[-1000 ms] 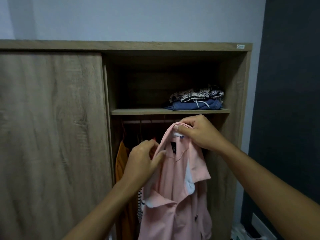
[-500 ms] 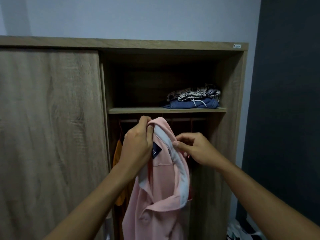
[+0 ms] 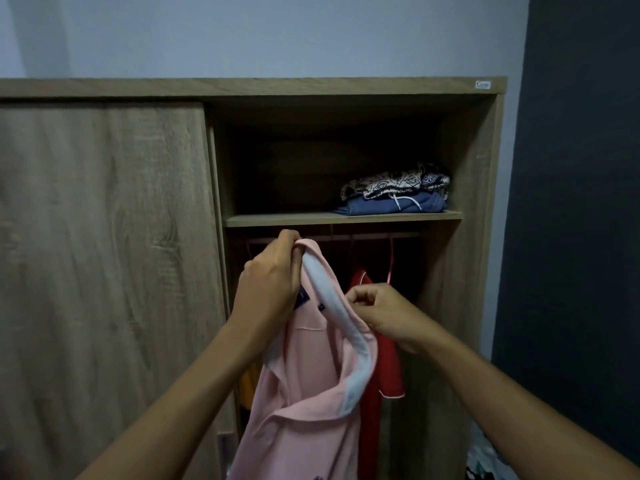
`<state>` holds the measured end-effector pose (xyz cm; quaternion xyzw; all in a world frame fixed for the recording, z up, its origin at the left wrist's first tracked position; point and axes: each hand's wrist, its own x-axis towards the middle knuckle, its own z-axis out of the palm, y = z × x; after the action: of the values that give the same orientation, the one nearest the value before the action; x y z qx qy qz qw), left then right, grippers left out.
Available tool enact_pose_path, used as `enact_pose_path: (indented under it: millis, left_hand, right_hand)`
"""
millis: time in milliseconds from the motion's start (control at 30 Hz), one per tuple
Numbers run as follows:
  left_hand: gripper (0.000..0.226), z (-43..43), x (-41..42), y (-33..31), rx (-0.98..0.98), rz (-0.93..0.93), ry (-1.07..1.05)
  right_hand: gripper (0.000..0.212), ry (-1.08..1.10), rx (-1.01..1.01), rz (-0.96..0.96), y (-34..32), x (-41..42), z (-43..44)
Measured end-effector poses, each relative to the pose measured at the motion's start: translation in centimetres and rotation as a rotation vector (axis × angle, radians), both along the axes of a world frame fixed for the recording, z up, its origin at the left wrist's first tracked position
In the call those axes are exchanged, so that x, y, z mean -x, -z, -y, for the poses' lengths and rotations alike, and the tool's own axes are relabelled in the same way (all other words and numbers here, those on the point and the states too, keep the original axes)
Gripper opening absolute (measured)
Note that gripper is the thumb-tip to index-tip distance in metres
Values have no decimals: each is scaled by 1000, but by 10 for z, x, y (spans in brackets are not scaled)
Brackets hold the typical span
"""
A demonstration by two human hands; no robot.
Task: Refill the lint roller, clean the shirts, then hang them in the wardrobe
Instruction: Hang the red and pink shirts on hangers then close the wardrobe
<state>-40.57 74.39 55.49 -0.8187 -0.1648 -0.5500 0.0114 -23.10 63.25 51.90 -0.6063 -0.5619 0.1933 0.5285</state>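
Since a second ago the hands have traded places: the left hand (image 3: 270, 289) has gone up to the top of the collar, where the right one was, and the right hand (image 3: 384, 317) has dropped lower and to the side. The left hand's fingers are curled tight over the highest fold of the pink shirt (image 3: 311, 382), bunching it just under the hanging rail (image 3: 332, 238). The right hand pinches the outer edge of the shirt's white-lined collar between thumb and curled fingers. The shirt hangs from both hands in front of the open half of the wardrobe (image 3: 481, 237), its body falling out of view at the bottom. Just behind it a red shirt (image 3: 386, 372) hangs from the rail, and a bit of an orange garment (image 3: 247, 382) shows beside the left forearm. On the shelf (image 3: 284, 220) above lie folded blue clothes (image 3: 381, 205) with a patterned piece (image 3: 391, 184) on top. The sliding door (image 3: 104, 271) covers the left half.
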Motion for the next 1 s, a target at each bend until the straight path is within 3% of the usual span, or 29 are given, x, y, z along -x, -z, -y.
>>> enact_pose_path:
  millis: [33, 167, 300, 400, 500, 600, 867, 1000]
  left_hand:
    - [22, -1, 1, -1, -7, -20, -32]
    - [20, -5, 1, -6, -43, -75, -201]
    - [22, -6, 2, -10, -62, -105, -258]
    - [29, -23, 17, -14, -87, -266, -327]
    - [33, -31, 25, -13, -64, -423, -372]
    - [30, -24, 15, -8, -54, -402, -400]
    - [31, -35, -8, 14, 48, -283, -403]
    - [29, -42, -24, 32, 129, -244, -354]
  right_hand:
    - [18, 59, -85, 50, 0, 1, -3]
    - [47, 176, -275, 130, -4, 13, -3]
    - [27, 244, -79, 513, 1, 16, -8]
    - [12, 408, -62, 611, -14, -24, -10]
    - [37, 498, -57, 669, -36, -51, -3]
    - [34, 469, 46, 765, -39, -52, -8]
    - [40, 389, -15, 640, -22, -57, -11]
    - [27, 387, -11, 581, -15, -71, -11]
